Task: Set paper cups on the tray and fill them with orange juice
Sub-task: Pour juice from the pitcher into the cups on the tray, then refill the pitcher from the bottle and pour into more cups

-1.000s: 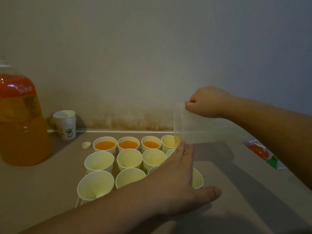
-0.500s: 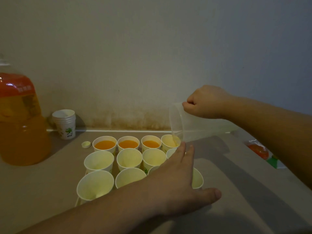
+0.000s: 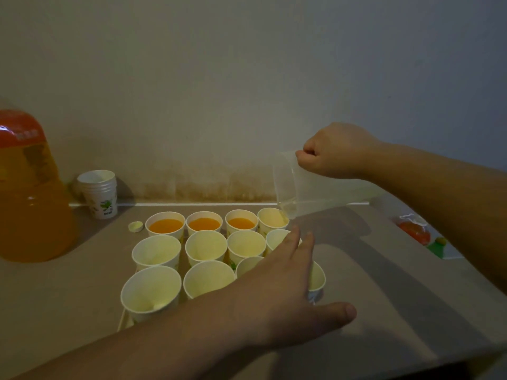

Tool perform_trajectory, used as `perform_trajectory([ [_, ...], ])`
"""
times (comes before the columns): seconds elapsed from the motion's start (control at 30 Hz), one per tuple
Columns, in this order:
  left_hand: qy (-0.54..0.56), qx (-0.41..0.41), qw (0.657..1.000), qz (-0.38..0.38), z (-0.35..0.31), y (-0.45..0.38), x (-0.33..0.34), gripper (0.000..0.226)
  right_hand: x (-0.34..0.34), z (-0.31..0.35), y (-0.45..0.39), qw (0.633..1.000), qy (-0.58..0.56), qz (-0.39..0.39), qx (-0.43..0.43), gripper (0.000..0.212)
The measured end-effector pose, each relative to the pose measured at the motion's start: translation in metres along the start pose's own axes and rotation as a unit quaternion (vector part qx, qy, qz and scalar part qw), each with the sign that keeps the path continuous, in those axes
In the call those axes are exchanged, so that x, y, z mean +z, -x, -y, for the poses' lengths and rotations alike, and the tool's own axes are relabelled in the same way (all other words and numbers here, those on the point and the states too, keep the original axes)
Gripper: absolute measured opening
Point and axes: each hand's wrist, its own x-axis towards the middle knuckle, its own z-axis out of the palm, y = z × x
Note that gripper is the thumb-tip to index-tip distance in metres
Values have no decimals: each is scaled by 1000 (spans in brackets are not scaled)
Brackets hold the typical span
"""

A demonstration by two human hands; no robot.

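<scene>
The right hand (image 3: 336, 150) is curled round the rim or handle of a clear plastic jug (image 3: 307, 187), tipped nearly flat so its lip hangs over the far-right paper cup (image 3: 272, 219); only a thin pale trickle shows there, and the jug looks almost drained. The left hand (image 3: 277, 294) lies flat with fingers straight and thumb spread, reaching across the near-right cups; whether it touches them I cannot tell.

The cups stand in rows of four on a tray (image 3: 122, 319), of which only a sliver of edge shows. In the far row three filled cups (image 3: 203, 224) hold orange juice; the fourth has barely a film. The middle and near rows look empty, so setting out seems done and filling is perhaps a quarter through. The jug will likely need refilling from the big juice bottle (image 3: 30, 204) at far left on the surface (image 3: 384, 283). Beside the bottle sit a stack of spare cups (image 3: 98, 192) and a small cap (image 3: 135, 226)
</scene>
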Motion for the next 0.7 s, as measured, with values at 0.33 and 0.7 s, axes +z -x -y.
perform_trajectory([
  [0.33, -7, 6, 1000, 0, -1, 1, 0, 113, 3, 1, -1, 1000, -13, -5, 10, 51],
  [0.7, 24, -6, 998, -65, 12, 3, -37, 105, -3, -14, 3, 962, -190, -92, 172, 40],
])
